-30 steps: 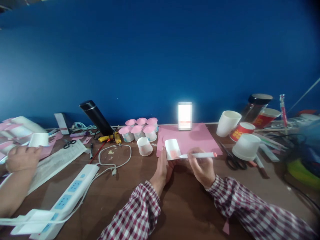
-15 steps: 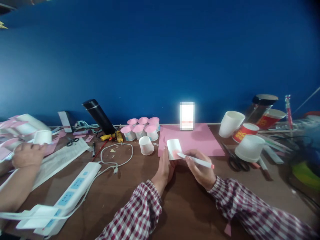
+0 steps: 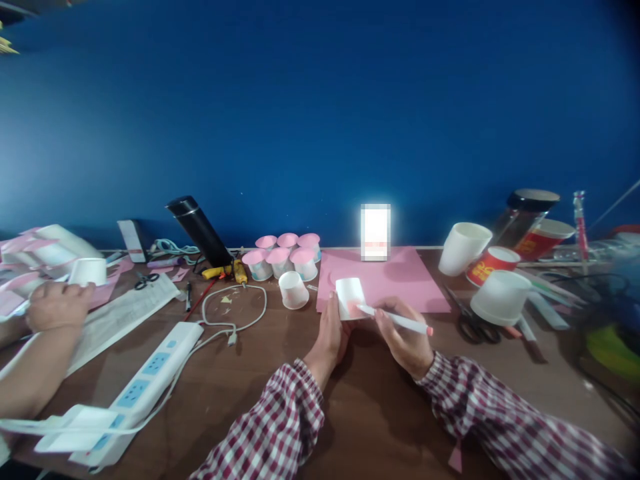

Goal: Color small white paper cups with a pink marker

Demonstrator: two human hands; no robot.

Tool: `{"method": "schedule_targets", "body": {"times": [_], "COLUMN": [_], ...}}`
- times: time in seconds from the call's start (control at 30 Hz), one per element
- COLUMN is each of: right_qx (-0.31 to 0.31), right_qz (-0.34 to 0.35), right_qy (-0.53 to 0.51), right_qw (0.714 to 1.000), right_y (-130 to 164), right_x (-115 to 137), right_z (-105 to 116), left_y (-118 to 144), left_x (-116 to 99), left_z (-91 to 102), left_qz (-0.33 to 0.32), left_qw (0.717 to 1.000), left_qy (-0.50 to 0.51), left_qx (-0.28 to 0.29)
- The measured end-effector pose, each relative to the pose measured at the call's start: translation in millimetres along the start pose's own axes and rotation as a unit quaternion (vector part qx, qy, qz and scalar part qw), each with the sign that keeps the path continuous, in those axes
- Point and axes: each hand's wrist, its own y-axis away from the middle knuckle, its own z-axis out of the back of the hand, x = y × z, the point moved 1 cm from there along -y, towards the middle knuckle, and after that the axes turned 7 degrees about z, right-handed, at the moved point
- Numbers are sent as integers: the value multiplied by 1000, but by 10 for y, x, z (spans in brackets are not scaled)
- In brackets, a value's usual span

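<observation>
Fingers of the right hand (image 3: 406, 343) grip the marker (image 3: 410, 325) — slanting left toward the far edge of the surface (image 3: 380, 427), tip at the cup (image 3: 351, 293). The left hand (image 3: 327, 335) clasps that cup.

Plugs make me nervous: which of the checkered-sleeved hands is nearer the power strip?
Left. The left hand is right of the power strip, not touching it; the right hand, holding a marker, is farther right.

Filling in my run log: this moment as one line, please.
left hand: holds white cup | right hand: holds white marker, tip at pink patch on cup | beyond hands: pink paper sheet
</observation>
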Motion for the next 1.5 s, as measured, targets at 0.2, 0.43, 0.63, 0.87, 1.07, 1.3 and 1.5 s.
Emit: {"method": "schedule_targets", "body": {"times": [0.2,0.43,0.63,0.87,1.07,1.3,1.5], "right_qx": [15,-3,15,20,8,-2,16], "right_qz": [-1,-12,-12,-13,-24,7,11], "right_qy": [-14,-19,-32,-37,-60,-23,-15], "right_qw": [1000,1000,999,999,998,1000,1000], "right_y": [9,-3,13,8,29,10,15], "right_x": [-5,7,9,2,-9,-9,-15], "right_z": [-8,-1,-8,-5,-7,1,0], "left_y": [-3,-1,4,2,4,-15,-26], "left_x": [-2,-14,-16,-10,10,32,26], "left_z": [2,-21,-17,-15,-2,27,28], "left_qz": [6,2,6,-3,-3,-16,-13], "left_qw": [1000,1000,1000,1000,1000,1000,1000], "left_qy": [-4,5,2,-2,3,-1,-2], "left_qx": [-18,-17,-18,-20,-3,-16,-25]}}
